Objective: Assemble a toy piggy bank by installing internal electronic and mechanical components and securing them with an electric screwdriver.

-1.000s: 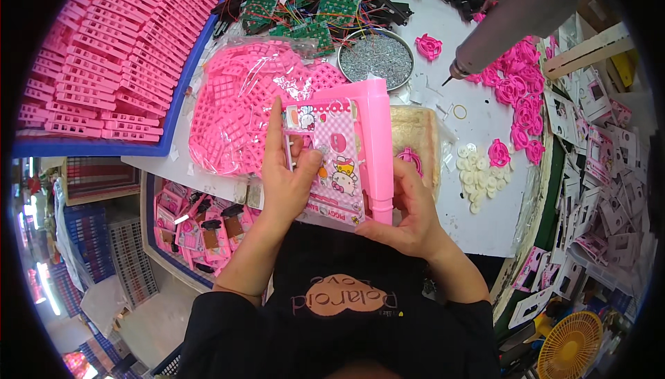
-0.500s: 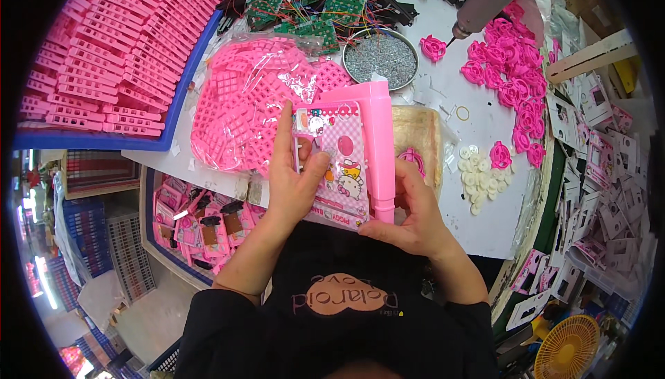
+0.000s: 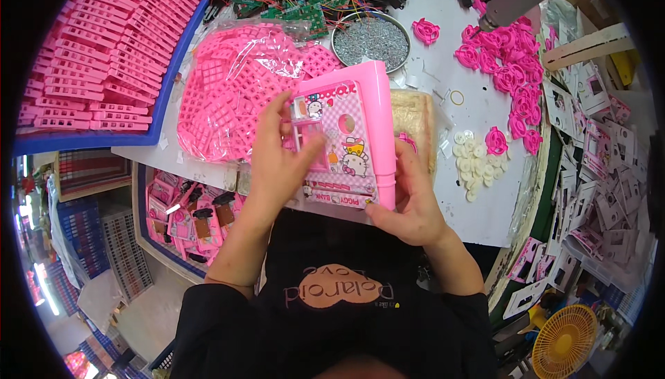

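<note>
Head view, the only one on my feed. The workpiece is a glossy pink plastic case (image 3: pixel 376 116) with a thin rectangular patterned panel (image 3: pixel 351 152) against its face. It is held tilted over the near edge of the white bench (image 3: pixel 478 216), in front of the wearer.

Left hand (image 3: pixel 276 161): it grasps the panel's left side, thumb across the front, fingers partly hidden at the rear. Right hand (image 3: pixel 414 202): it grips the case at its lower right corner, thumb in front.

I judge the step in hand to be aligning the panel on the case; I cannot tell whether the two are fastened. In my judgement, the next move calls for even support from both hands and matched edges, without bending the panel.

Markings: I see a line of printed lettering along the panel's lower strip, beneath cartoon figures and a checked ground. The wearer's black fabric shirt (image 3: pixel 228 330) carries further lettering around a brown rounded emblem (image 3: pixel 343 294).
</note>
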